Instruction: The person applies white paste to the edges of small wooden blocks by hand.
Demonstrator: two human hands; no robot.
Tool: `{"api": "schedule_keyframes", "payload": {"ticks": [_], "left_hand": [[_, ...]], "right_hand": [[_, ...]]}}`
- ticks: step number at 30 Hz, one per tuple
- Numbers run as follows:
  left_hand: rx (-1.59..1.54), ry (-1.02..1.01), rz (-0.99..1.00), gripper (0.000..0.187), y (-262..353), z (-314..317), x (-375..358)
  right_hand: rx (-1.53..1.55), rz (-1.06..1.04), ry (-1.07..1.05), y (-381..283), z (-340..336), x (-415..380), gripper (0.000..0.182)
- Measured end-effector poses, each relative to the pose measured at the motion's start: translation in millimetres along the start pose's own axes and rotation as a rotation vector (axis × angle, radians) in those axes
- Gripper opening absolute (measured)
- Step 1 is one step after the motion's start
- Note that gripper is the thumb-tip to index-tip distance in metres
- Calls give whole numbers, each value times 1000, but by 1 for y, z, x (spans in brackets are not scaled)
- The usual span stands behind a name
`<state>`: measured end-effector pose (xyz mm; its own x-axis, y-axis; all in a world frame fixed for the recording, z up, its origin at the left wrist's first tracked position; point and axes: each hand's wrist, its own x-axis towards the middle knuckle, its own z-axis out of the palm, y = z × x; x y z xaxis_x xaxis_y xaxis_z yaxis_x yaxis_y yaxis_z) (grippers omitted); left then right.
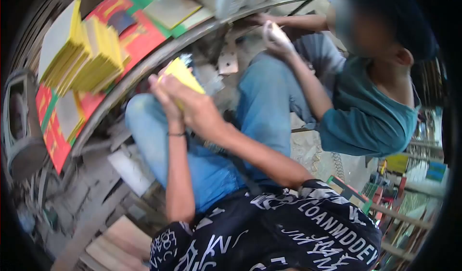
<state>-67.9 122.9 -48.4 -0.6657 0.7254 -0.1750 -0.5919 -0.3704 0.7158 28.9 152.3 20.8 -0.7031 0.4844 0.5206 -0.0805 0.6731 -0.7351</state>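
Both hands are together above my knees, at the edge of the low table. A flat yellow piece [184, 75] sticks up between them; its lower part is covered by the fingers. My left hand [164, 100] is closed against its left side. My right hand [196, 105] wraps round it from the right. On the table to the left stands a leaning stack of yellow-edged pieces with pale faces [91, 54], much like the colour of the one I hold. A similar piece [70, 111] lies in front of the stack.
A red and green printed sheet [144, 33] covers the table, whose curved edge [130, 76] runs close to my hands. More flat pieces [172, 9] lie farther back. At right a co-worker [365, 98] sits close, with a gloved hand [278, 36]. Scraps litter the floor.
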Motion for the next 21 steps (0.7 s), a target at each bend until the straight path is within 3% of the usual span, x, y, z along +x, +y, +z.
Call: {"api": "schedule_keyframes", "payload": {"ticks": [1,2,3,5,8,9,11,16,17,19,21], "left_hand": [[18,9,27,79,2,9,-5],[-92,-40,19,78,8,23,-13],[-24,74,139,77,3,30,-10],[-98,-13,79,77,1,21,-5],[-7,-119,-28,81,8,3,-8],[-3,-112,-37,81,6,9,-10],[-115,71,148,69,-3,25,-1],[-39,14,77,69,5,16,-6],[-44,-6,81,66,6,23,-9],[42,53,208,62,-4,29,-4],[-4,-7,159,63,0,25,-5]], "right_hand": [[3,6,13,4,1,-2,43],[73,160,-17,15,0,0,43],[129,301,-47,31,-3,8,44],[0,201,34,31,2,5,42],[-81,-133,77,-2,3,-2,40],[-77,-122,76,4,2,-3,40],[89,319,-16,30,-5,13,44],[-59,-162,102,8,1,2,38],[-57,-152,98,16,-4,5,38],[22,326,-39,35,-15,17,39],[-97,82,20,25,-9,6,41]]}}
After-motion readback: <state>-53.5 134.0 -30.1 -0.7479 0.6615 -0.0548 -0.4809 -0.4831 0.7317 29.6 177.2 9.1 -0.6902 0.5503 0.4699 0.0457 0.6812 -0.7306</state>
